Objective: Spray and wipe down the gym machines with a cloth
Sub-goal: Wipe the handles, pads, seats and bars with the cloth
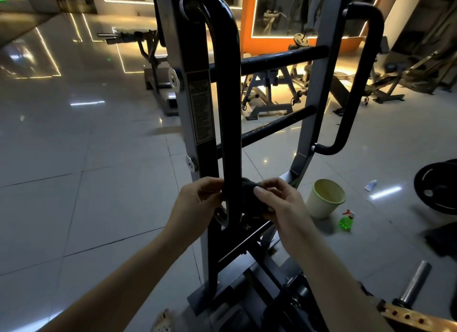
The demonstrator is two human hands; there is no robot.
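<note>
- Pressing against the right side of the black handle bar (231,109), low down, the dark cloth (248,194) is held in the right hand (279,203), thumb and fingers curled round it
- Left hand (197,200): fingers curled onto the bar's left edge, gripping it
- Upright label (201,109): small print, unreadable
- Tiled floor (86,183), right: pale bucket (324,199), green spray bottle (346,221) beside it

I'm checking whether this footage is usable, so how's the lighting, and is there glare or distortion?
Head view: dim, warm strip lights behind; head view: glare streaks on the glossy floor; head view: the dark cloth in the right hand nearly merges with the black bar; head view: wide-angle bowing at the edges.
</note>
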